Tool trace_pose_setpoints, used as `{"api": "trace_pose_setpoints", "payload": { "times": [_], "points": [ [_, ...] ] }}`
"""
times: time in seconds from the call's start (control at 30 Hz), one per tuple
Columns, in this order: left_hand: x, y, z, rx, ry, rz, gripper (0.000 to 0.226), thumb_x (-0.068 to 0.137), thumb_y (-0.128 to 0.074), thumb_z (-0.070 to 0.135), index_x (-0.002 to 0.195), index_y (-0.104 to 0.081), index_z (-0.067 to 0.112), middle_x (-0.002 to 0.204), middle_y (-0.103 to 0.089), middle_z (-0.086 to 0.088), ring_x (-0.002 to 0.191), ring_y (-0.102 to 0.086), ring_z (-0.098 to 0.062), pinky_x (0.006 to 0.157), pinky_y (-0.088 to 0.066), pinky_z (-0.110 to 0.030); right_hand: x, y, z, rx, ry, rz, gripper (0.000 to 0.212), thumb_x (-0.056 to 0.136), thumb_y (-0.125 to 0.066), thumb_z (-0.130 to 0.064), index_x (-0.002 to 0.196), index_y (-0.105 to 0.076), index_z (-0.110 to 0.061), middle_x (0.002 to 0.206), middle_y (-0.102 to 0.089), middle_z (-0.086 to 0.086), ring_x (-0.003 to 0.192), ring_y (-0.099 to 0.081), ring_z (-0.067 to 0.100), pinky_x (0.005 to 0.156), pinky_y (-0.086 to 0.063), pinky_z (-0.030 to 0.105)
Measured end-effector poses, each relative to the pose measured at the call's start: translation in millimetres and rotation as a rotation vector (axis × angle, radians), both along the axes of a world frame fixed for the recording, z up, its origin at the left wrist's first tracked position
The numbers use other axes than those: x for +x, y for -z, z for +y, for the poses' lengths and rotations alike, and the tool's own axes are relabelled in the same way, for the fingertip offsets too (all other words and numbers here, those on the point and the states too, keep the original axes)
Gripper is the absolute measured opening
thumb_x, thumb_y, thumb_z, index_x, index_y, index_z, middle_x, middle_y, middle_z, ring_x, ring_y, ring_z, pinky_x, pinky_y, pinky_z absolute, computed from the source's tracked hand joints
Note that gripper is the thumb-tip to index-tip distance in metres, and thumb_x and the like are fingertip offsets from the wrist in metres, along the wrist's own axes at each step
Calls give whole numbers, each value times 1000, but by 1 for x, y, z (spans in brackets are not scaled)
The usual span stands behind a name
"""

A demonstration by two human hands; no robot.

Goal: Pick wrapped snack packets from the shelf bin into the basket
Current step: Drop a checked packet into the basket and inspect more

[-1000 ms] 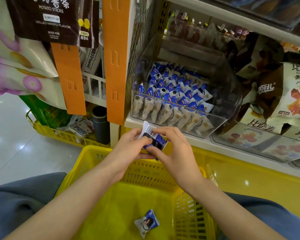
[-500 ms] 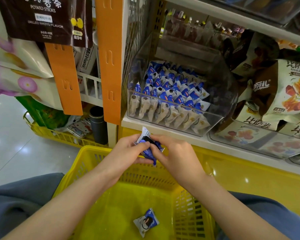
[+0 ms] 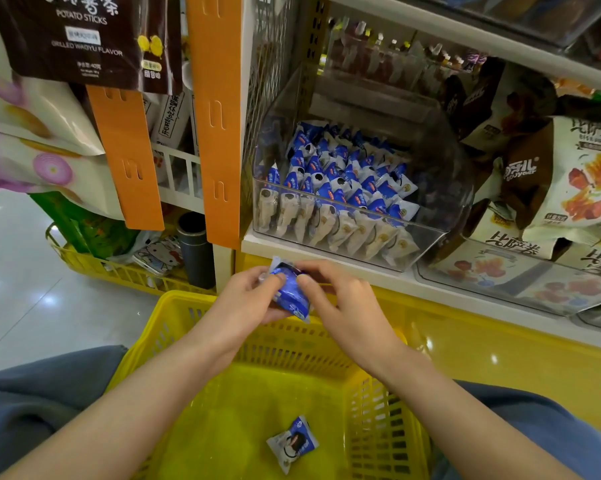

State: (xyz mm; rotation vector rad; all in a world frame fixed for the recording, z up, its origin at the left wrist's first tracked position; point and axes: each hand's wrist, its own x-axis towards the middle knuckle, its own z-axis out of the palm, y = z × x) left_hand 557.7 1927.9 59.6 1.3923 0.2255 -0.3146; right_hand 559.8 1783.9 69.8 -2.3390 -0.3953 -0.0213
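Observation:
A blue and white wrapped snack packet is pinched between my left hand and my right hand, above the far rim of the yellow basket. Both thumbs press on the packet's blue face. On the basket floor lies another blue and white packet. A clear shelf bin just beyond my hands holds several rows of the same packets.
Larger snack bags fill the shelf to the right. An orange strip and hanging potato stick bags are on the left. A second yellow basket with goods and a dark cylinder stand on the floor.
The packet between my hands has turned from its white barcode side to its blue face. Both hands stay above the basket rim.

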Motion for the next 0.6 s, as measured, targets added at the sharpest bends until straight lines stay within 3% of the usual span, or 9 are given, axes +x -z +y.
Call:
{"api": "trace_pose_setpoints", "payload": {
  "times": [0.1,0.27,0.37,0.5,0.6],
  "points": [
    [3,-1,4,-141,-39,50,24,97,-43,11,116,-57,10,105,-68,-13,90,-70,-14,75,-57,-25,-1,1,1,2,-49,-9,42,87,-58,-39,128,-49,-30,121,-58,-13,109,-52,-2,94,-45,21],
    [2,-3,3,-155,8,-13,26,91,-50,3,113,-60,13,104,-69,-10,90,-69,-13,66,-55,-21,0,0,-1,-84,-18,-153,50,80,-69,-33,125,-51,-26,114,-57,-10,106,-48,0,91,-37,11],
    [3,-3,4,-178,6,-33,33,90,-51,2,121,-56,12,109,-67,-11,96,-68,-17,73,-56,-25,-1,0,-1,-188,-22,-271,55,77,-71,-31,127,-50,-20,112,-54,-5,105,-43,4,90,-30,10],
    [4,-4,4,-299,23,-58,25,90,-50,13,113,-59,7,104,-69,-12,97,-67,-20,79,-57,-29,-1,-2,-1,-213,-29,-375,54,72,-76,-24,121,-55,-16,111,-55,-2,104,-44,8,90,-33,13],
    [3,-4,5,-242,6,-125,27,89,-54,21,113,-60,11,103,-71,-7,96,-68,-19,76,-57,-26,-2,-3,1,-103,-80,-345,63,70,-77,-28,125,-50,-14,117,-51,-4,110,-42,0,96,-36,13]
  ]
}}
